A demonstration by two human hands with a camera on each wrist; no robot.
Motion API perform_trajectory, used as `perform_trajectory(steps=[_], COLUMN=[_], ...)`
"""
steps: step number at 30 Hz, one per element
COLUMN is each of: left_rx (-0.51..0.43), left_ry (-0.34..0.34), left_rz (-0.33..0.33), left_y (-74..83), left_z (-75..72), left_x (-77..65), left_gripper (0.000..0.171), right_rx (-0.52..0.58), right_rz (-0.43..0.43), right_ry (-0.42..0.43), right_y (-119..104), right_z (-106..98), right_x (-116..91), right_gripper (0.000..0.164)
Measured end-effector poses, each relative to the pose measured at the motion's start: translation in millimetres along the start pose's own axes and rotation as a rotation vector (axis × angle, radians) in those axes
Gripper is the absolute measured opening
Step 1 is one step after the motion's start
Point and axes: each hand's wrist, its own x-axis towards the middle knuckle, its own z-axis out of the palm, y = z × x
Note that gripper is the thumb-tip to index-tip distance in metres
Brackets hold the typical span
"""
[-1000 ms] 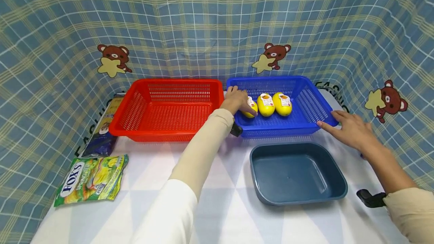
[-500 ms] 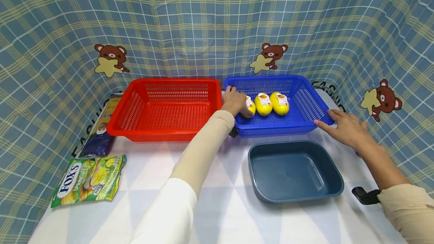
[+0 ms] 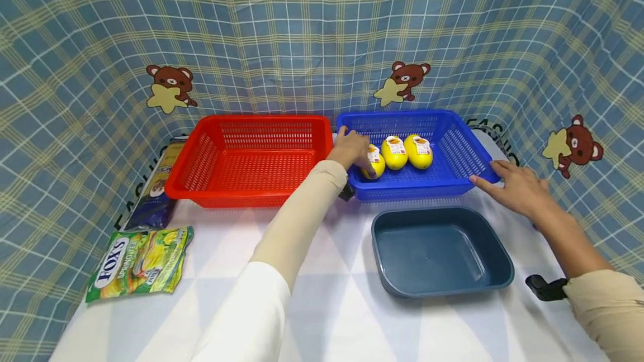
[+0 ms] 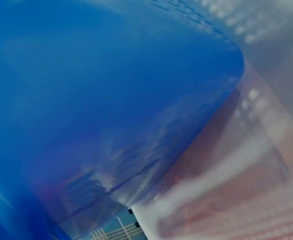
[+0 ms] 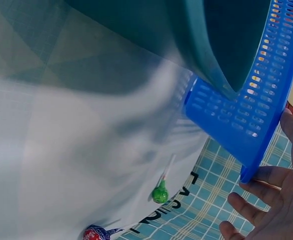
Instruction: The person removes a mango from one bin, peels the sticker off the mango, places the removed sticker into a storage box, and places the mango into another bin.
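Note:
In the head view a blue plastic basket [image 3: 412,187] with slotted sides stands at the back right. Three yellow egg-shaped things [image 3: 394,153] with white labels lie in its left half. My left hand [image 3: 352,149] grips the basket's left rim. Its thumb reaches inside, close to the leftmost yellow thing [image 3: 374,167] and partly covering it; its fingers are partly hidden. The basket's blue surface [image 4: 106,75] fills much of the left wrist view, blurred. My right hand [image 5: 276,195] pinches the near right corner of the rim between thumb and fingers.
A red basket [image 3: 251,203] stands left of the blue one. In front sits a dark blue-grey tub [image 3: 427,256]. A green FOX'S candy bag [image 3: 143,264] and a dark packet [image 3: 153,200] lie at left. A green lollipop [image 5: 160,194] lies near the right cloth wall.
The leftmost yellow thing has shifted slightly toward the near side of the basket. Both hands have stayed at the basket's ends; the view itself sways a little.

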Motion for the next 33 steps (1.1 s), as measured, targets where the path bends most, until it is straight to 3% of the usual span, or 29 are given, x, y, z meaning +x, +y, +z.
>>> perform_trajectory(steps=[3, 11, 18, 23, 28, 33], left_rx=[-0.002, -0.026, 0.047, 0.031, 0.043, 0.060], left_ry=[-0.030, -0.102, -0.141, -0.176, -0.161, -0.137], left_rz=[0.013, 0.032, 0.058, 0.044, 0.055, 0.107], left_y=[2.2, 1.2, 3.5, 5.1, 7.1, 12.6], left_z=[-3.9, -1.9, -3.0, -4.1, -3.7, -0.6], left_x=[-4.2, -6.8, -3.6, -6.1, -7.9, -4.4], left_gripper=[0.082, 0.111, 0.092, 0.104, 0.100, 0.089], right_rx=[-0.003, 0.013, 0.018, 0.024, 0.024, 0.029], right_rz=[0.003, 0.004, 0.007, -0.001, -0.007, -0.006], right_ry=[-0.007, -0.001, 0.001, 0.006, 0.015, 0.024], right_y=[1, -1, 0, -1, 0, 0], right_z=[-2, 1, 1, 2, 3, 5], right_x=[-1, -1, -2, -1, -1, -3], right_gripper=[0.096, 0.097, 0.097, 0.096, 0.096, 0.095])
